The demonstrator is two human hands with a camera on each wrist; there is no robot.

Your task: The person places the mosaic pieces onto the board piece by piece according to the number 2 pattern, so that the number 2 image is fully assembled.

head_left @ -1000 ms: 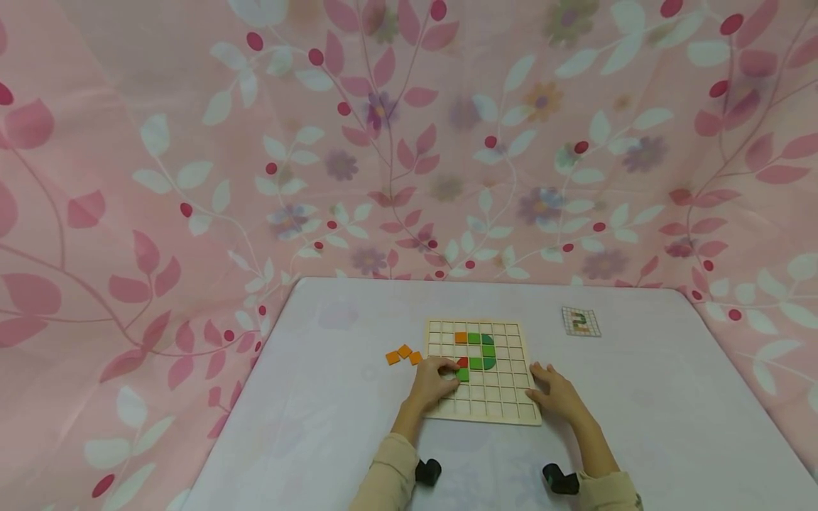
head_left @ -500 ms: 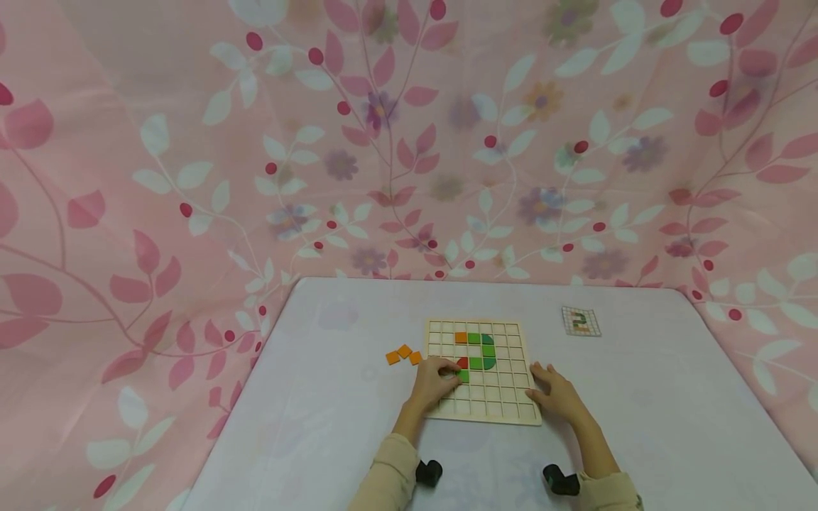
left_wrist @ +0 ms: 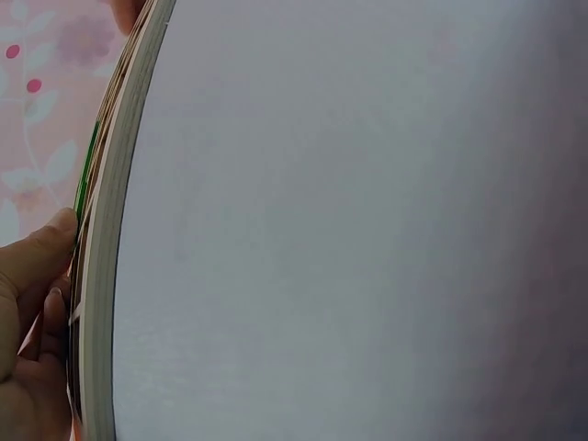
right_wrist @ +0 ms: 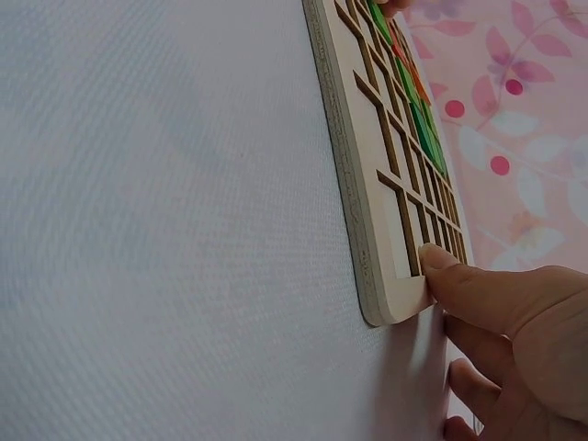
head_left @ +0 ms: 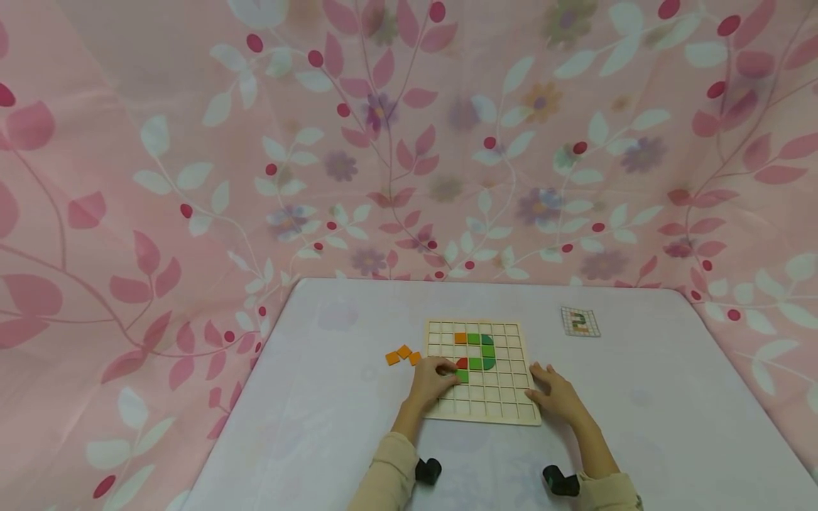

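Observation:
A pale wooden grid board [head_left: 502,408] lies on the white table, with orange, green and red tiles set in its cells. My left hand [head_left: 427,383] reaches over the board's left side and pinches a green square tile [head_left: 463,377] between thumb and fingertips, just below a red tile [head_left: 462,363]. In the left wrist view the thumb [left_wrist: 41,248] is right at the green tile's edge. At the board's right edge rests my right hand [head_left: 557,394], fingers spread and relaxed. Its thumb [right_wrist: 478,289] touches the rim near the corner in the right wrist view.
Several loose orange tiles [head_left: 405,351] lie left of the board. A small card [head_left: 580,322] with a gridded figure lies at the back right. Black wrist devices [head_left: 429,471] stick out by both sleeves. A pink floral cloth [head_left: 409,142] hangs behind the table.
Both hands stay in place, the left at the green tile and the right at the board's edge. The green tile has shifted very slightly under the left fingertips.

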